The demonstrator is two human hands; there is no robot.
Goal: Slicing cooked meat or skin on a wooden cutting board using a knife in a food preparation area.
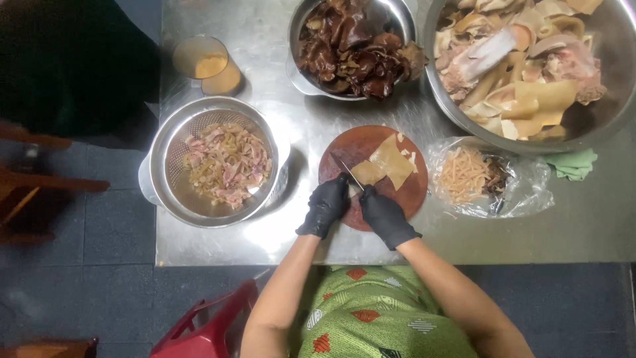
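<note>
Your left hand [326, 205] is closed around a knife [347, 171], blade angled across the round wooden cutting board [411, 192]. Your right hand [384, 215] pins pale meat sheets [391, 162] on the board, fingers curled down. Colander of cut strips [225, 162] sits left on the steel surface [278, 232], bag of shreds [464, 176] right.

Kitchen: steel table [218, 248], cutting board [411, 192], food bowls [464, 119].

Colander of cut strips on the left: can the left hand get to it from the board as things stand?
Probably yes. The left hand rests at the board's left edge, and only bare steel table lies between it and the colander. It does appear to hold a knife, though.
</note>
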